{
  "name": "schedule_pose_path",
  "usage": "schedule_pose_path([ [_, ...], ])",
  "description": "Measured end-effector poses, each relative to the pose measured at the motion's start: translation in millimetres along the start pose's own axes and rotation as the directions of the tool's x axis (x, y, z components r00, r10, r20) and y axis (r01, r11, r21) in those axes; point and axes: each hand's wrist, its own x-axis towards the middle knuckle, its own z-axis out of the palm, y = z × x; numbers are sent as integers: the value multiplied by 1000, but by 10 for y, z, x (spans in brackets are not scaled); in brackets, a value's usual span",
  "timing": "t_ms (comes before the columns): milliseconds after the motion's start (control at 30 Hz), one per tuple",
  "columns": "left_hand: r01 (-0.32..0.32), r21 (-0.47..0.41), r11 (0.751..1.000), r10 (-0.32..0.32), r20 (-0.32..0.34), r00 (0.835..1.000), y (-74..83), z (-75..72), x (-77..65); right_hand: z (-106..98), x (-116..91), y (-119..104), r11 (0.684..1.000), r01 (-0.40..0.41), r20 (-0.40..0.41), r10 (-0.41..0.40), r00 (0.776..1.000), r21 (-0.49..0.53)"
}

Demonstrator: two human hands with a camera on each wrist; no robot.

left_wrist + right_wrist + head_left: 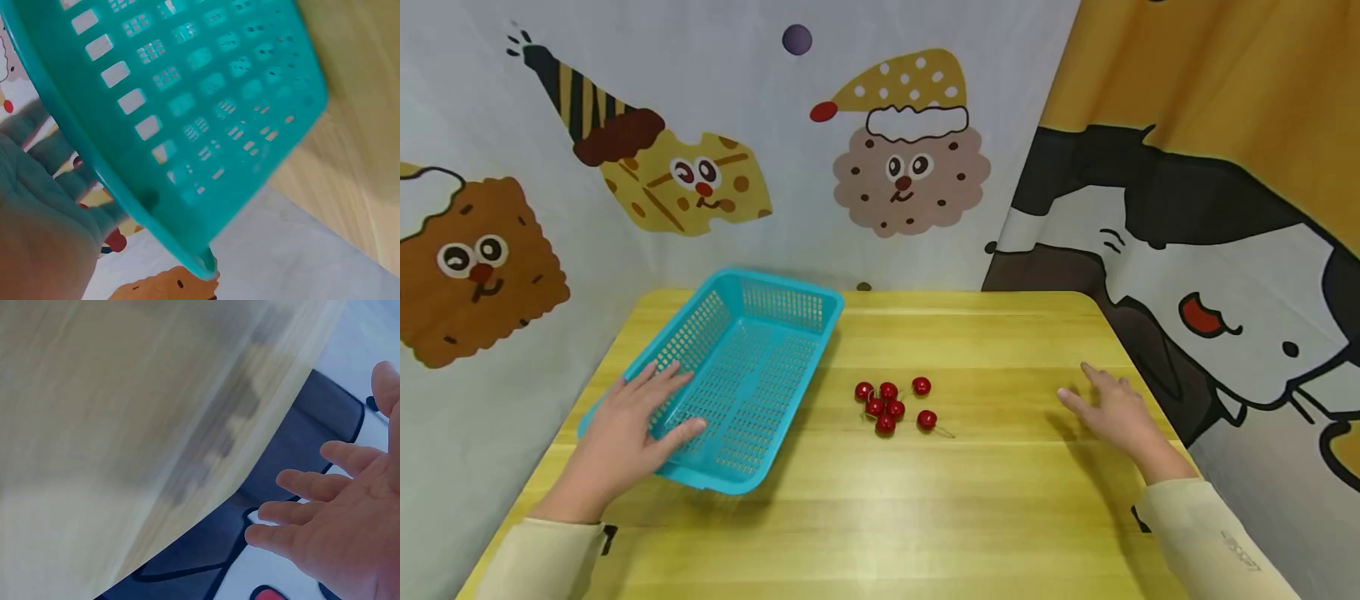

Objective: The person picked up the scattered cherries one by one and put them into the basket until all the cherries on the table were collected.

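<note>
A blue plastic basket (752, 383) with perforated sides and floor sits at the left of the table, with nothing inside it. My left hand (628, 425) is at its near left rim, fingers spread and thumb apart; in the left wrist view the fingers (47, 150) lie beside the rim (106, 175), and I cannot tell if they touch it. Several red cherries (885, 426) lie mid-table, most in a cluster, with a stem showing on one cherry (927, 420). My right hand (1114, 412) hovers over the table's right side, fingers extended, holding nothing.
The wooden table (1000, 517) has a rounded far right corner. Behind it hangs a white cloth (715, 83) printed with cartoon biscuits and cheese. A yellow, black and white patterned cloth (1210, 175) hangs along the right side.
</note>
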Motion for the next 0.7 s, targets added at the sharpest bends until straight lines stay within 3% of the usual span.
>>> schedule_pose_path([
  [100,-21,-14,1000,21,29,999,32,37,-145,82,-34,-166,997,71,-31,-71,997,-3],
  [200,-58,4,998,58,44,997,34,128,-272,244,-57,-500,979,205,-44,-204,978,14],
  [333,-133,89,987,133,5,991,43,267,-392,563,-44,-1026,908,419,-21,-419,908,12],
  [433,-158,143,977,165,-40,985,89,358,-408,761,-14,-1315,850,522,-24,-525,851,-73],
  [500,-151,151,977,160,-53,986,151,403,-407,863,9,-1438,827,547,-41,-556,830,-132],
  [700,-75,177,981,92,-87,992,479,466,-450,1051,55,-1597,803,559,-92,-585,806,-207],
])
